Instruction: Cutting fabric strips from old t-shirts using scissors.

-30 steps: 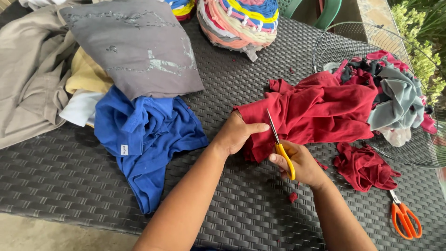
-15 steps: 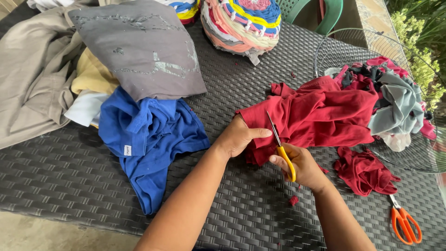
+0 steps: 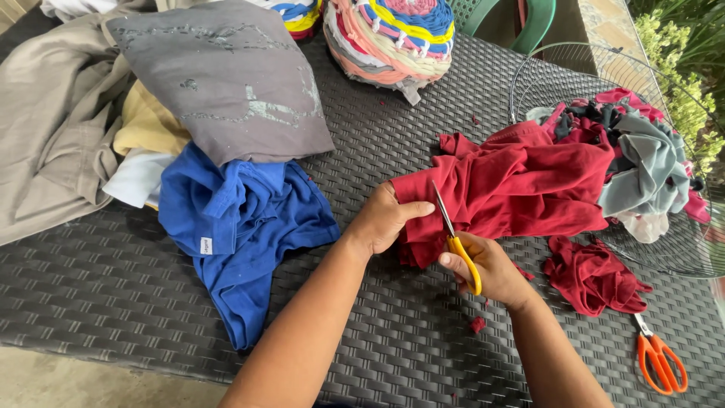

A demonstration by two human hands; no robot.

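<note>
A dark red garment lies on the black woven table. My left hand grips its near left edge and holds the cloth flat. My right hand holds yellow-handled scissors, whose blades point away from me into the red cloth beside my left thumb. A cut-off red scrap lies right of my right hand.
A blue shirt, grey shirt and beige clothes are piled at the left. A wire basket with mixed cloth strips sits at the right. Orange-handled scissors lie near the right edge. A braided multicolour mat is at the back.
Both hands and the scissors stay on the red garment; the scissor blades sit slightly further into the cloth. The view has shifted a little.
</note>
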